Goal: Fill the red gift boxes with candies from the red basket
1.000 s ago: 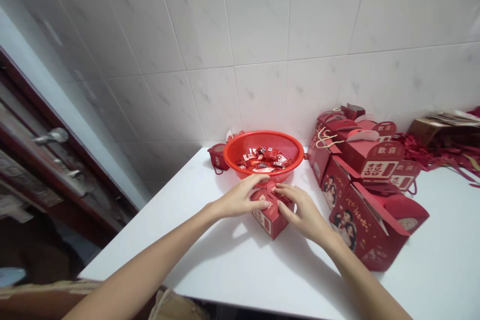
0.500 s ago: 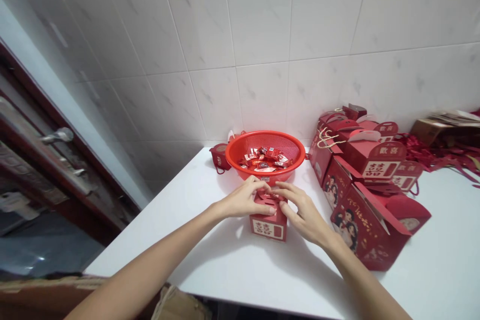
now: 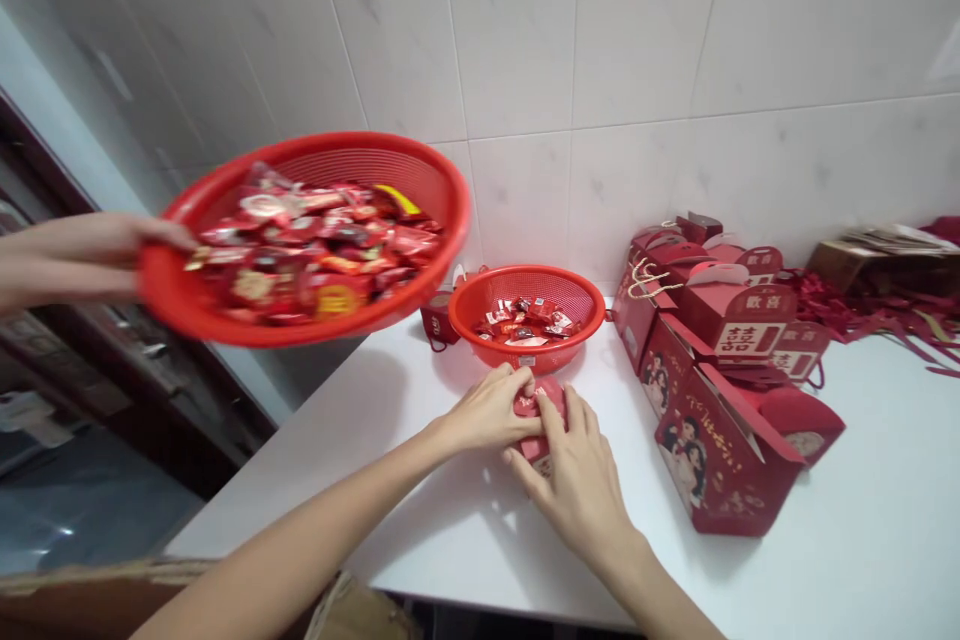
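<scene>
A small red gift box (image 3: 534, 448) with white printing stands on the white table, partly covered by my hands. My left hand (image 3: 491, 410) holds it from the left, fingers curled at its top flap. From the right and front, my right hand (image 3: 577, 475) grips the box, its fingers bent over the top and its thumb by the front face. Just behind sits a red plastic colander (image 3: 529, 355) with some wrapped sweets (image 3: 532, 320) in it. At the left, another person's hand (image 3: 90, 255) holds a second red colander (image 3: 442, 220) heaped with sweets in the air.
Several red gift boxes (image 3: 750, 335) and larger printed red boxes (image 3: 724, 450) stand at the right. Red ribbons (image 3: 847, 315) lie behind them, by a brown carton (image 3: 862, 265). A small red box (image 3: 439, 318) is behind the near colander. A cardboard box (image 3: 97, 600) sits below the table's front edge.
Another person's hand has come in from the left with a full colander. My right hand has shifted left and forward over the gift box, whose top flap now stands up between my fingers.
</scene>
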{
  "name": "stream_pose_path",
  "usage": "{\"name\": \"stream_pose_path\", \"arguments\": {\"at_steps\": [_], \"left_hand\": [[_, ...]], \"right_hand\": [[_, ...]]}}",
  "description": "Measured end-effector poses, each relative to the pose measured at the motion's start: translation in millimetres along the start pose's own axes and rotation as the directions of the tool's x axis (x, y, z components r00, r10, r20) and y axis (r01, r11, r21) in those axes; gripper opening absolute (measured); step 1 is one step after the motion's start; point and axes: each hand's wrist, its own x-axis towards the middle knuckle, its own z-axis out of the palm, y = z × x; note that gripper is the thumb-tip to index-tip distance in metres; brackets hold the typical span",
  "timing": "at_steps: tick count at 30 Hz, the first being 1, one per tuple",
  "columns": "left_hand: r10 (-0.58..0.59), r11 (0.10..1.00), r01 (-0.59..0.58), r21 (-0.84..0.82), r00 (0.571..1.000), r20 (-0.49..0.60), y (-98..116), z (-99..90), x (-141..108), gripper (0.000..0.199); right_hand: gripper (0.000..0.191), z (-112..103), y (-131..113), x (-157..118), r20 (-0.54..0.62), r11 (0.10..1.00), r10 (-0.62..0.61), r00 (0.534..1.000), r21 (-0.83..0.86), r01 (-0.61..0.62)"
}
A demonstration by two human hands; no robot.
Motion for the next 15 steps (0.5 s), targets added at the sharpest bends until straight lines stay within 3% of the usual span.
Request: {"name": "stream_pose_path", "arguments": {"at_steps": [4,7,9,12,15], "left_hand": [[0.127,0.985,-0.112,-0.128,0.986,0.110,-8.2,-10.3,2.1,0.037],[0.186,0.933,-0.098,-0.345,0.955,0.232,-15.1,-18.5,3.9,0.039],[0.217,0.895,-0.087,-0.438,0.942,0.256,-17.7,-21.4,5.2,0.044],[0.196,0.875,-0.064,-0.479,0.953,0.230,-18.2,-21.1,6.8,0.054],[0.161,0.878,-0.028,-0.477,0.957,0.241,-16.3,-17.6,6.8,0.056]], "right_hand": [[0.059,-5.5,3.2,3.4,0.024,0.999,-0.003,1.000,0.042,0.002],[0.055,-15.1,4.6,0.6,0.060,0.996,-0.007,0.998,0.093,0.001],[0.056,-26.7,4.0,-6.3,0.061,0.991,-0.023,0.998,0.134,0.014],[0.058,-57.1,5.9,-25.6,0.019,0.966,-0.124,0.992,0.230,0.116],[0.061,-104.0,21.3,-51.9,-0.116,0.913,-0.268,0.957,0.286,0.290]]}}
